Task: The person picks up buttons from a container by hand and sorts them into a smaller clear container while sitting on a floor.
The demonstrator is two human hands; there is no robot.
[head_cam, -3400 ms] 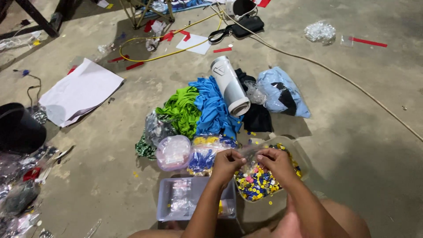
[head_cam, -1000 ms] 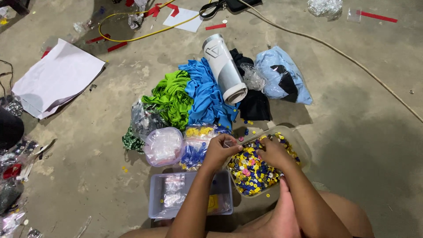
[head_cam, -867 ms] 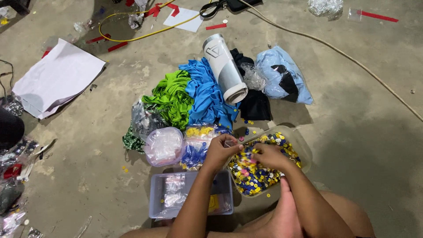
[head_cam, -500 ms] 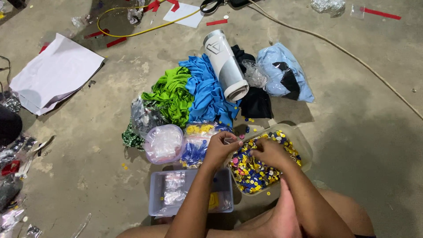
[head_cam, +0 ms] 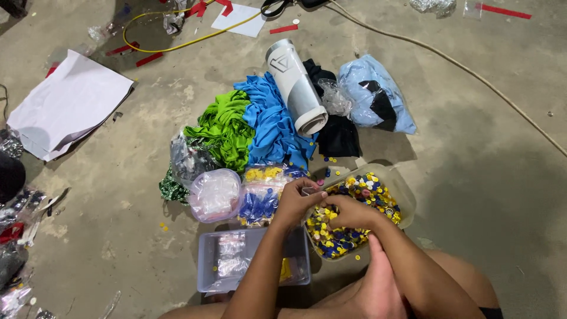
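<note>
Both hands meet over a clear tub [head_cam: 406,198] of coloured buttons on the concrete floor, left hand [head_cam: 297,202] and right hand [head_cam: 349,211] fingertips pinched together on something too small to identify.

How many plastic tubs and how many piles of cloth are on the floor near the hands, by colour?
Tub of buttons, under the left hand and right hand: 1
Clear tub: 1
Green cloth: 1
Blue cloth: 1
Black cloth: 1
Total: 5
</note>
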